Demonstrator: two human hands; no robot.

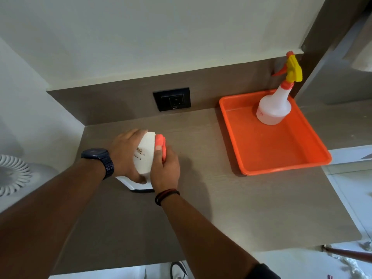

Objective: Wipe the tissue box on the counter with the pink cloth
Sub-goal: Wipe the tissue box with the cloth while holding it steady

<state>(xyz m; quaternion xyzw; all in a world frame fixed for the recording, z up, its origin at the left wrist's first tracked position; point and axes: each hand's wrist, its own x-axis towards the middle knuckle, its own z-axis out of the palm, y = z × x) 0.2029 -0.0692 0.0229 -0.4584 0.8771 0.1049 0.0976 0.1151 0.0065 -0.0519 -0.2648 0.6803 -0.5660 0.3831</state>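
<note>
1. The tissue box (pixel 145 156) sits on the counter (pixel 221 208), left of centre and well apart from the orange tray (pixel 281 158). A white flat item (pixel 136 186) shows beneath its near end; I cannot tell whether it is part of the box or something separate.
2. The left hand (pixel 125 156) is curled over the box's left side, fingers closed against it. Judged purpose: to brace the box so it does not slide under the wiping pressure.
3. The right hand (pixel 165 168) pinches the bunched pink cloth (pixel 161 146) between thumb and fingers and presses it against the box's right side. Bunching the cloth likely gives a firm pad for that narrow face.
4. The box's long axis runs from the near edge of the counter toward the back wall, leaning slightly right at the far end. Its printed top face points upward, toward the camera.
5. The spray bottle (pixel 275 105) stands upright in the far corner of the tray, out of the working area.
6. Assessment: the wipe of the right side is in hand; top and left faces appear not yet covered.
</note>
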